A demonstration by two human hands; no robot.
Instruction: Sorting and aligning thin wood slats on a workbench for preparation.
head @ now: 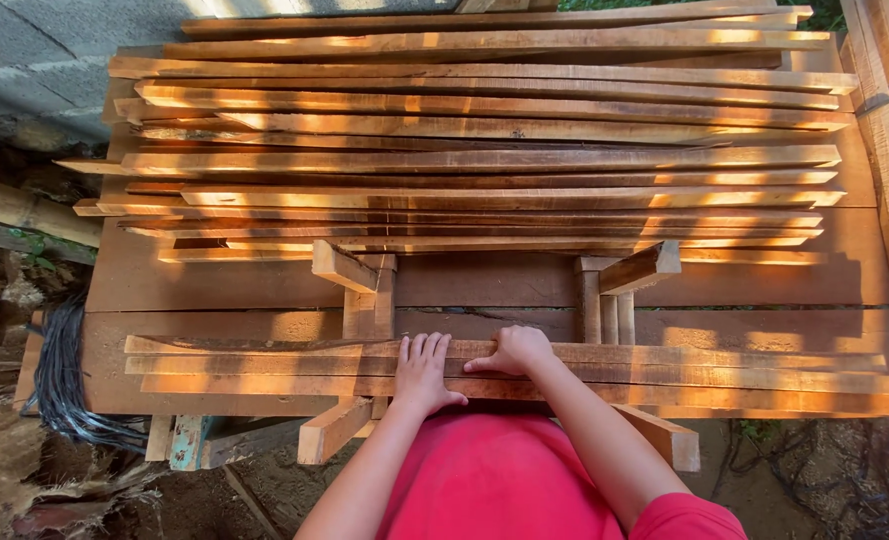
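Both hands are resting on a near bundle of thin wooden slats (664, 370) lying across a plank workbench (214, 285). The left hand (422, 372) is lying flat, fingers spread; the right hand (512, 350) is curling beside it. A larger stack of slats (484, 160) is sitting behind.

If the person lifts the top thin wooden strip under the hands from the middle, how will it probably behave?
The top wooden strip looks long and thin, so its ends would likely sag a little. Being flat, it should slide, not roll. The left hand lies flat on it and the right hand presses with its fingertips; the rough surface probably resists slipping.
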